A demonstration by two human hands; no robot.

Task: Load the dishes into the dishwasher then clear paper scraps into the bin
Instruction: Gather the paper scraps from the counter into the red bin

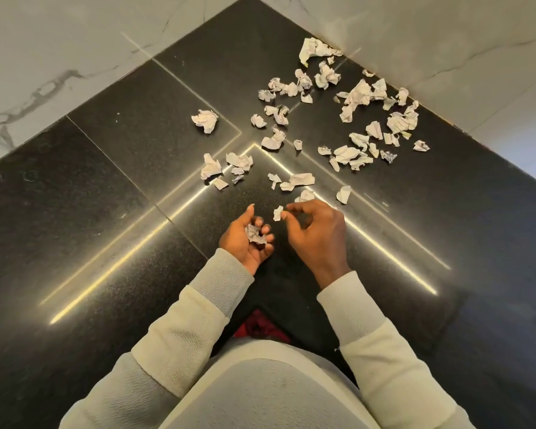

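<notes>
Several crumpled white paper scraps (350,153) lie scattered over the black stone counter (112,156), mostly toward the far right corner. My left hand (245,243) is palm up with its fingers curled round a small wad of scraps (254,233). My right hand (316,233) hovers just right of it and pinches one small scrap (278,213) between thumb and fingertip. More scraps lie just beyond my right hand, such as a flat strip (300,180). No dishes, dishwasher or bin are in view.
White marble walls (59,57) meet behind the counter corner, close to the farthest scraps (316,49). One lone crumpled ball (205,119) sits left of the main scatter. Bright light strips reflect across the counter. The counter's near edge is by my torso.
</notes>
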